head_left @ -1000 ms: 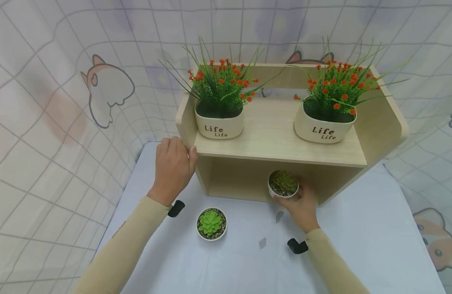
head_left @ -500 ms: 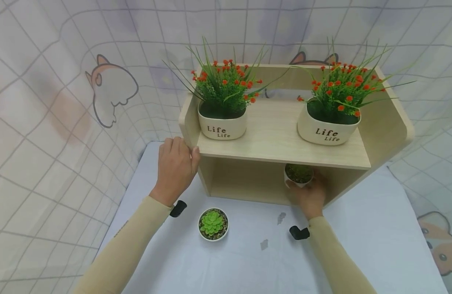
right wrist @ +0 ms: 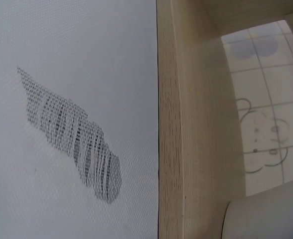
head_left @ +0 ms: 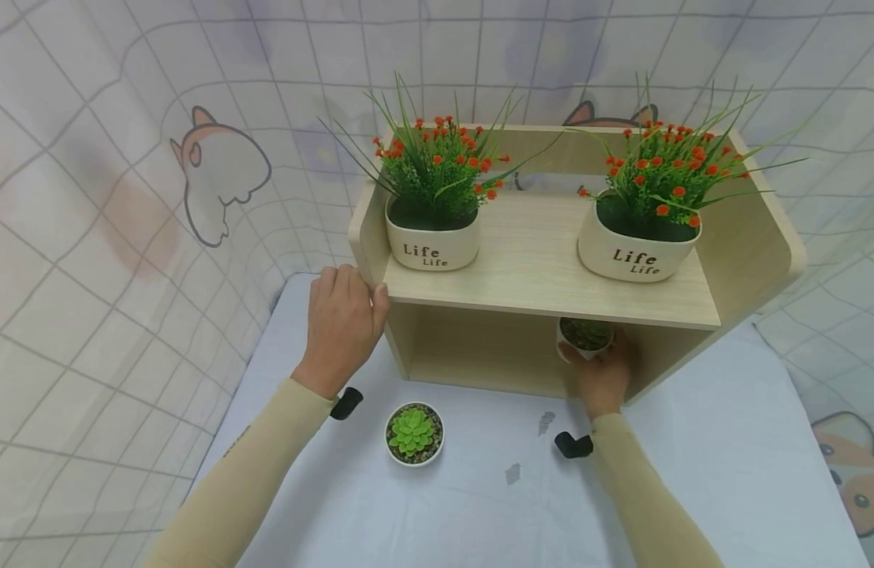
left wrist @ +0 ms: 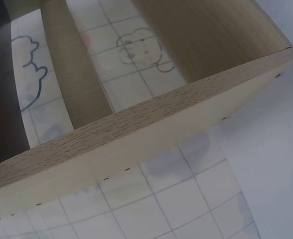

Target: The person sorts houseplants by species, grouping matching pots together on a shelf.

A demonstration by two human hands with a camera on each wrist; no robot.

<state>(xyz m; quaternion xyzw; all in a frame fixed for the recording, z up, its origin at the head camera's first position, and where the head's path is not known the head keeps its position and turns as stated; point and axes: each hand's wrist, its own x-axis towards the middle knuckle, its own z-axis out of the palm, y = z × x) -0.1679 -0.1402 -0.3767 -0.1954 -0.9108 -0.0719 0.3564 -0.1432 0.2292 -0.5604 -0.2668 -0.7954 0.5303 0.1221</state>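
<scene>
In the head view a two-tier wooden shelf (head_left: 508,288) stands on the table. My left hand (head_left: 342,327) grips the front edge of its left side panel, thumb toward the inside. In the lower compartment, near the right wall, my right hand (head_left: 602,379) holds a small potted succulent (head_left: 586,334) in a white pot, partly shaded by the board above. The right wrist view catches the white pot's side (right wrist: 268,215) at its lower right corner. A second potted succulent (head_left: 413,432), bright green, sits on the table in front of the shelf. The left wrist view shows the shelf's side panel (left wrist: 151,114).
On the upper board stand two cream planters with red flowers and grass, a left planter (head_left: 433,244) and a right planter (head_left: 637,251). A white cloth (head_left: 479,513) with grey marks covers the table. Patterned curtains (head_left: 110,276) hang behind and at both sides.
My right hand has carried the potted succulent right and deeper into the lower compartment, from its front edge. My left hand has kept its hold on the shelf's side. The view has shifted slightly.
</scene>
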